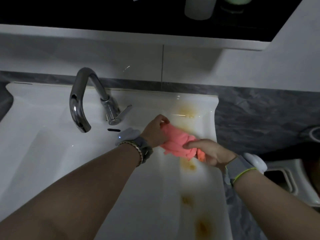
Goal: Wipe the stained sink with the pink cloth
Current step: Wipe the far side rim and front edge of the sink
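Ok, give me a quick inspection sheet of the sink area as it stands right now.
Surface: white sink; brownish stains in four patches along its right ledge.
Job's things: pink cloth, bunched over the ledge between two patches; contact with the ledge unclear.
Clutter: nothing seen.
Hands: left hand grips the cloth's far end; right hand grips its near end.
Cables: nothing seen.
Surroundings: chrome faucet at the back left; grey marbled counter to the right; white container on a dark shelf above.
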Demonstrator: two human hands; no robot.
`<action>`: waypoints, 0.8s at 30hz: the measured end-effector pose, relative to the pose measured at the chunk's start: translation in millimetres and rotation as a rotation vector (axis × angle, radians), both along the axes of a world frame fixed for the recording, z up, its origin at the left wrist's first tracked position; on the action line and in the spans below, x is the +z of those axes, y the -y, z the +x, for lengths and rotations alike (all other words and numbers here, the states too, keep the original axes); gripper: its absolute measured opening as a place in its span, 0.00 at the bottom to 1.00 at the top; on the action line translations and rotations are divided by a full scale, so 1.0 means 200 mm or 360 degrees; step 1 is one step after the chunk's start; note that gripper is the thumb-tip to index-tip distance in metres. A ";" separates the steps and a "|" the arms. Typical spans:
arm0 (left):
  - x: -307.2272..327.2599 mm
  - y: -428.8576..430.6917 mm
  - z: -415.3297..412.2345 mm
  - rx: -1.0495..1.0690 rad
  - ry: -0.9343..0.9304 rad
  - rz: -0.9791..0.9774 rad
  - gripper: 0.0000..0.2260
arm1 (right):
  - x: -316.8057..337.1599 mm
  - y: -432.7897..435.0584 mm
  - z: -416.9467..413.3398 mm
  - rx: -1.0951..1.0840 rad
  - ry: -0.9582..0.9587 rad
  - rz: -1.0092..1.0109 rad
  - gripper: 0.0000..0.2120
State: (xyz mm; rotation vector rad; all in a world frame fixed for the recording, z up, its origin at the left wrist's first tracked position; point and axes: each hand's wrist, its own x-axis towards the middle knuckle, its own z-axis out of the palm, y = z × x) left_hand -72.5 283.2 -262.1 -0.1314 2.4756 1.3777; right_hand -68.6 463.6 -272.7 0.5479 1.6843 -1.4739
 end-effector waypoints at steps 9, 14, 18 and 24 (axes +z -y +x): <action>-0.30 0.26 -0.27 -0.0282 -0.0011 -0.1198 0.29 | -0.07 0.07 -0.27 -0.1018 -0.1580 0.1129 0.15; -0.38 0.24 -0.35 -0.0526 0.0122 -0.1281 0.31 | -0.30 0.24 -0.46 -0.0657 -0.1508 0.1299 0.17; -0.40 0.26 -0.36 -0.0578 0.0078 -0.1332 0.30 | -0.43 0.44 -0.49 -0.0437 -0.1559 0.1299 0.17; -0.42 0.26 -0.36 -0.0594 -0.0013 -0.1397 0.29 | -0.34 0.48 -0.53 0.0341 -0.2359 0.1120 0.17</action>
